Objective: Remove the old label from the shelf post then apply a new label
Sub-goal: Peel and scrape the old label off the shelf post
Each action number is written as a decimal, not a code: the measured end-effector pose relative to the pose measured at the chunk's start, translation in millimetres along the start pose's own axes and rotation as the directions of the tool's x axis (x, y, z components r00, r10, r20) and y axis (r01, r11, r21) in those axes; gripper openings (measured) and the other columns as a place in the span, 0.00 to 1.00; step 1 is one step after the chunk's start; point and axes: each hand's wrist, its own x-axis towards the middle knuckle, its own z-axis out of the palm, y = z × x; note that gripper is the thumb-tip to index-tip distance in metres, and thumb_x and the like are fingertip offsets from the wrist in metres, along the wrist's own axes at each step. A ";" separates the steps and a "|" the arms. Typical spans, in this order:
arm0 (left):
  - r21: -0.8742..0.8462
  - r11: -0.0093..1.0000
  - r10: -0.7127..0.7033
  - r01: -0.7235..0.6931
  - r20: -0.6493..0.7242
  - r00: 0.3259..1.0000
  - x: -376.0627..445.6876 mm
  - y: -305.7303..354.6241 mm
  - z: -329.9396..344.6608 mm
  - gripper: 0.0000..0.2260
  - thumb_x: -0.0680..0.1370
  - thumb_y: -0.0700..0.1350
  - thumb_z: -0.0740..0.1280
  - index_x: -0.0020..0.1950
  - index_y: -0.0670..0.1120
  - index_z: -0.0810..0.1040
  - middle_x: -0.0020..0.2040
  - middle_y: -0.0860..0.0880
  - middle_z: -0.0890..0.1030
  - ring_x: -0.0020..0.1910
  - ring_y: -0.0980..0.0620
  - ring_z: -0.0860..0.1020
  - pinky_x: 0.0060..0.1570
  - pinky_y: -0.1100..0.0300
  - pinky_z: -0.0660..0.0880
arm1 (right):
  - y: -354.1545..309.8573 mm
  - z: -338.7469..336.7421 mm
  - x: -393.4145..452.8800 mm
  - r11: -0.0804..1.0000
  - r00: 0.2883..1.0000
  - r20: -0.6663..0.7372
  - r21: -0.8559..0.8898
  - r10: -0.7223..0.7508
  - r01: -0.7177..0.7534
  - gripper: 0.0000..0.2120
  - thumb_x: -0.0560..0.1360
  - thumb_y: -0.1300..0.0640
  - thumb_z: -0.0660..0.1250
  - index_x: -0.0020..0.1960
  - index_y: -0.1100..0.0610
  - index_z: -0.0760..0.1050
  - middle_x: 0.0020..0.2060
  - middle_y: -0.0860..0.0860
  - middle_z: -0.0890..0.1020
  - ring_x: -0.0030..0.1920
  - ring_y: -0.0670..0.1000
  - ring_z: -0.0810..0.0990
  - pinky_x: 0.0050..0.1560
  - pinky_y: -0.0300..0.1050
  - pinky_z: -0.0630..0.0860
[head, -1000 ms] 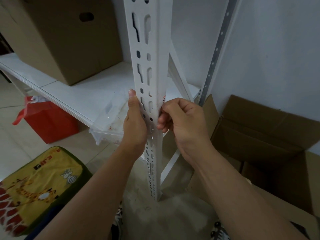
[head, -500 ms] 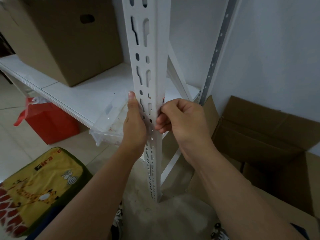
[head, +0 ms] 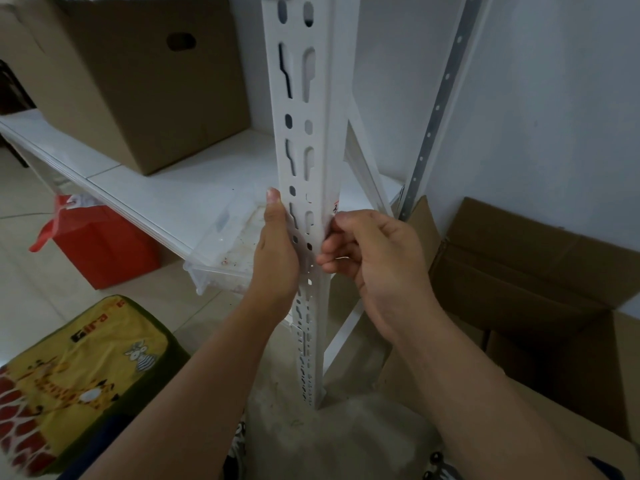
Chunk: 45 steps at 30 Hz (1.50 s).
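Up close: left hand [head: 277, 251] flat against left face of shelf post [head: 308, 133], fingers straight, thumb pointing up, gripping nothing. Right hand [head: 374, 258] curled at post's right edge, fingertips pinching old label [head: 335, 210] (only sliver with red marks visible, rest hidden behind fingers). Cardboard box [head: 138, 81] on white shelf [head: 166, 192] behind; clear plastic tray [head: 225, 251] under shelf edge, red bag [head: 104, 244] on floor, open carton [head: 540, 271] at right. Post upright, long axis vertical, foot on floor.

Soft, dim, even light; wide-angle edges curve.
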 end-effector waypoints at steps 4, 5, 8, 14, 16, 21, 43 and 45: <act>0.020 1.000 -0.011 0.012 -0.027 1.000 -6.0 7.5 5.0 0.24 0.83 0.56 0.43 0.44 0.53 0.77 0.31 0.61 0.82 0.34 0.69 0.80 0.32 0.77 0.72 | 0.3 0.7 -0.2 0.996 0.999 -0.021 -0.078 -0.043 0.041 0.08 0.77 0.61 0.65 0.43 0.64 0.79 0.31 0.55 0.81 0.31 0.52 0.80 0.34 0.41 0.79; 0.037 0.999 0.006 -0.003 -0.065 0.998 -6.7 6.0 5.6 0.22 0.84 0.56 0.43 0.47 0.53 0.75 0.34 0.58 0.82 0.35 0.70 0.79 0.33 0.75 0.72 | 0.7 0.5 -0.9 0.996 0.999 -0.016 -0.081 -0.051 0.049 0.08 0.77 0.61 0.65 0.42 0.63 0.79 0.31 0.55 0.81 0.31 0.52 0.80 0.34 0.42 0.79; 0.150 0.962 0.259 -0.226 -0.256 0.931 -8.9 -2.1 4.1 0.09 0.83 0.53 0.51 0.54 0.52 0.68 0.42 0.54 0.71 0.39 0.62 0.73 0.41 0.67 0.70 | 2.5 -2.7 -4.9 0.994 0.996 0.010 -0.061 -0.087 0.087 0.08 0.77 0.62 0.63 0.42 0.62 0.79 0.31 0.54 0.80 0.32 0.52 0.79 0.34 0.42 0.77; 0.396 0.629 0.718 -0.669 0.034 0.696 -38.3 1.6 3.7 0.07 0.80 0.46 0.59 0.53 0.44 0.73 0.43 0.46 0.75 0.40 0.52 0.74 0.41 0.65 0.72 | 0.6 -12.5 -13.5 0.984 0.983 0.096 -0.074 -0.157 0.164 0.15 0.71 0.52 0.66 0.45 0.65 0.77 0.33 0.58 0.80 0.33 0.53 0.79 0.35 0.44 0.78; 0.344 0.676 0.661 -0.651 0.105 0.743 -47.0 4.6 2.7 0.11 0.81 0.51 0.59 0.57 0.45 0.74 0.45 0.47 0.79 0.41 0.52 0.79 0.41 0.63 0.77 | 0.9 -15.2 -16.3 0.975 0.977 0.117 -0.113 -0.178 0.191 0.17 0.70 0.51 0.66 0.47 0.66 0.77 0.35 0.59 0.80 0.35 0.56 0.80 0.36 0.47 0.79; 0.146 0.827 0.527 -0.543 0.135 0.839 -51.4 14.8 -2.5 0.04 0.78 0.44 0.65 0.52 0.48 0.78 0.42 0.50 0.82 0.40 0.52 0.82 0.40 0.61 0.80 | 3.7 -22.4 -20.5 0.963 0.961 0.158 -0.113 -0.225 0.244 0.12 0.73 0.56 0.66 0.44 0.66 0.76 0.31 0.49 0.80 0.31 0.49 0.77 0.33 0.41 0.75; 0.713 0.700 0.057 0.042 -0.115 0.992 24.7 -23.2 -59.7 0.16 0.84 0.52 0.54 0.44 0.42 0.69 0.36 0.49 0.72 0.34 0.53 0.69 0.33 0.60 0.64 | 19.5 -27.7 -15.7 0.898 0.985 0.085 -0.406 -0.150 0.172 0.10 0.78 0.56 0.63 0.43 0.61 0.77 0.33 0.53 0.79 0.33 0.44 0.77 0.36 0.33 0.75; 0.799 0.601 0.088 -0.012 -0.052 0.995 38.7 -23.4 -54.9 0.20 0.83 0.51 0.54 0.38 0.40 0.71 0.33 0.46 0.73 0.31 0.50 0.70 0.33 0.57 0.66 | 20.6 -29.4 -11.6 0.892 0.988 0.062 -0.425 -0.142 0.154 0.09 0.78 0.55 0.62 0.43 0.58 0.77 0.33 0.51 0.80 0.33 0.44 0.78 0.36 0.32 0.75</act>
